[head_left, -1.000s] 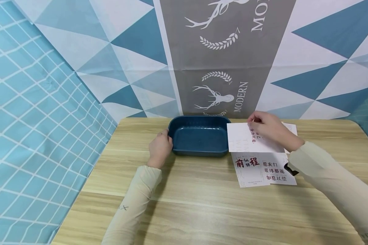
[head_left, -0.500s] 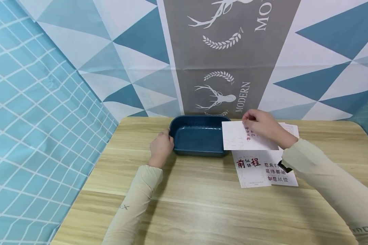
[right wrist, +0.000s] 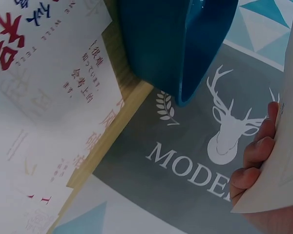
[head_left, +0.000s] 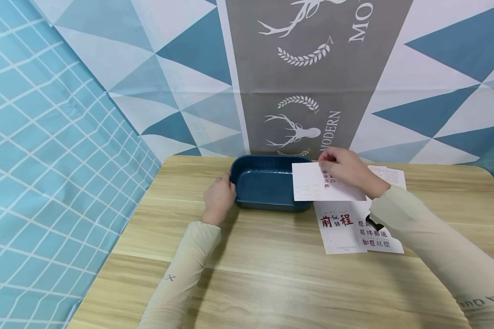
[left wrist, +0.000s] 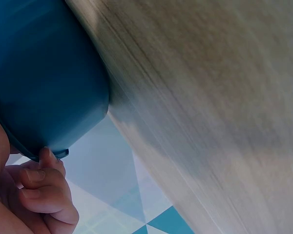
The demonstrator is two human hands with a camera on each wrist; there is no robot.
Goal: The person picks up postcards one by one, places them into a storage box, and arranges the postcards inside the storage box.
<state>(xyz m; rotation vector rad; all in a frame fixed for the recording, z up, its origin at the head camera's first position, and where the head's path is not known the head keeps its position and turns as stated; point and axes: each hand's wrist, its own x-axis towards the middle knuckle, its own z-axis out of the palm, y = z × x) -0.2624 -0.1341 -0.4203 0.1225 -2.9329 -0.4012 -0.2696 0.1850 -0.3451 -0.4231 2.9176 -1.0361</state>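
Note:
A dark blue rectangular bin stands near the table's back edge. My left hand grips its left rim; in the left wrist view curled fingers lie at the rim of the bin. My right hand pinches a white printed card by its far edge. That card overlaps the bin's right side in the head view. In the right wrist view the card is beside my fingers, with the bin's outer wall beyond.
Several white cards with red and black characters lie on the wooden table right of the bin, partly under my right arm. Patterned cloth rises behind the table's back edge, and blue checked cloth hangs on the left.
My right hand has carried the card leftward, from beside the bin to over its right side. The left hand keeps its grip on the rim, and the head view has shifted slightly.

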